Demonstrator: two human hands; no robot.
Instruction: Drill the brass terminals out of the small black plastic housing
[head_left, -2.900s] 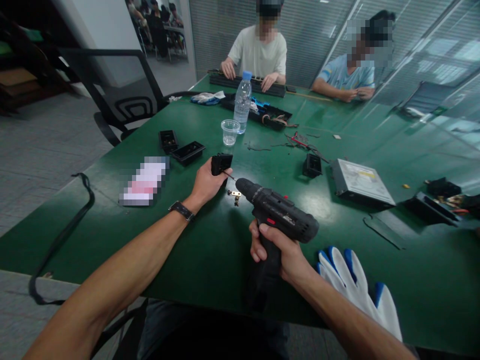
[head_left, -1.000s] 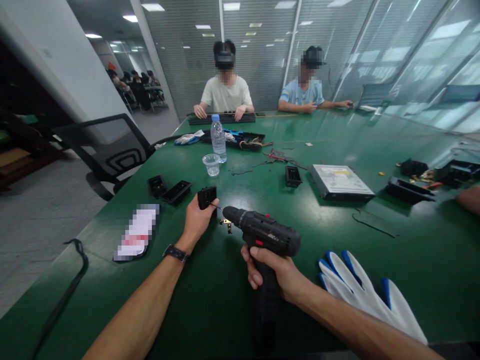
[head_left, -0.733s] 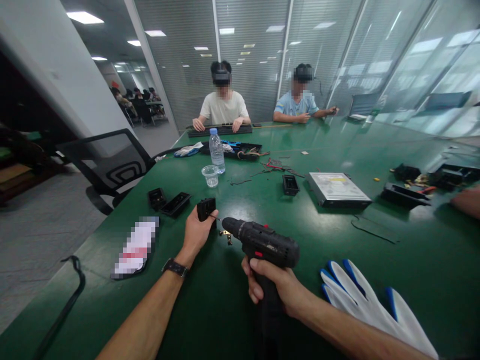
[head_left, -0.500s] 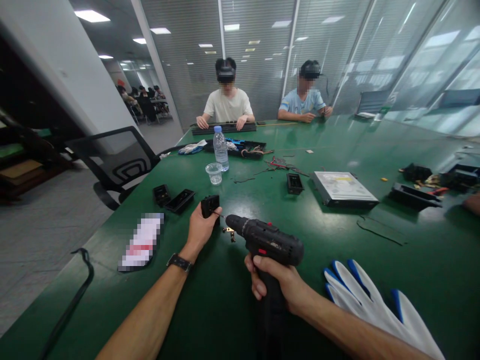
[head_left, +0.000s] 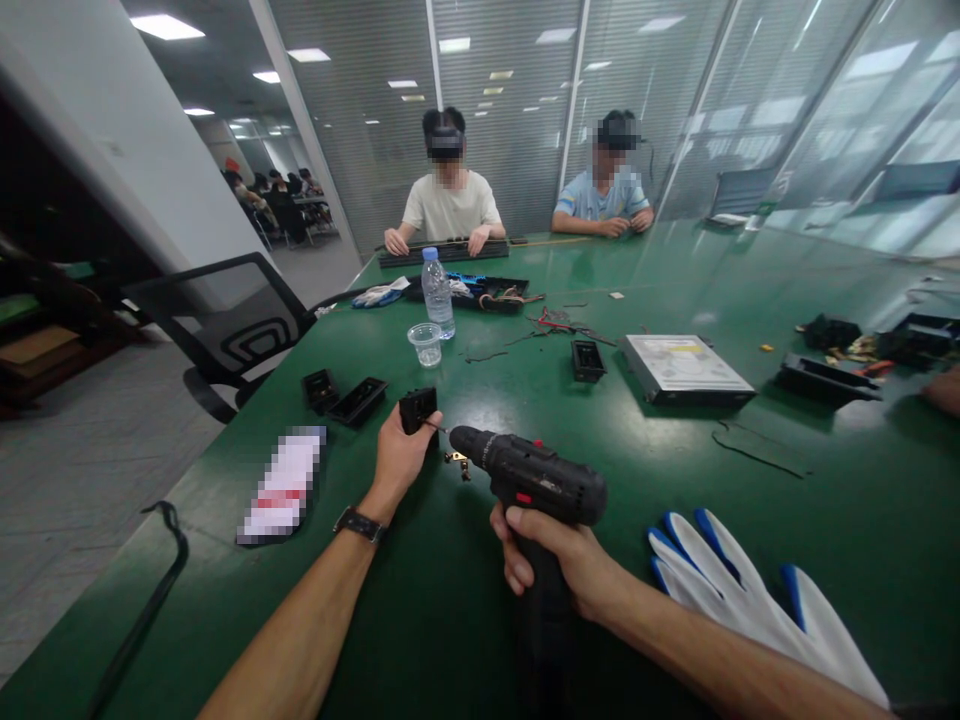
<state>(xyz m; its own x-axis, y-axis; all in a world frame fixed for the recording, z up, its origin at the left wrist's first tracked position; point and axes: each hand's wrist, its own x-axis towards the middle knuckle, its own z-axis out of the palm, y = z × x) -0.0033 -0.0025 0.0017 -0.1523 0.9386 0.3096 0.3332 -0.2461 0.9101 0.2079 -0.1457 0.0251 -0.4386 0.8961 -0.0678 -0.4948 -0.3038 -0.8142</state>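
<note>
My left hand (head_left: 399, 462) grips a small black plastic part (head_left: 418, 408) above the green table. A black cordless drill (head_left: 544, 478) is in my right hand (head_left: 551, 555), whose fingers wrap round its handle. The drill points left, and its thin bit reaches the black part near my left thumb. Small brass-coloured pieces (head_left: 459, 462) lie just below the drill's chuck. Left of the held part are two black plastic housings, one small (head_left: 320, 391) and one longer (head_left: 359, 401).
A bottle (head_left: 438, 295) and a clear cup (head_left: 425, 345) stand ahead. A metal drive (head_left: 686, 370) and black housing (head_left: 587, 361) lie right of them. White-blue gloves (head_left: 757, 600) lie near my right forearm. Two people sit across the table (head_left: 525, 640).
The view has shifted slightly. Both hands keep their holds on the black part and the drill. Across the table, the hands of the person in blue have come lower and closer together.
</note>
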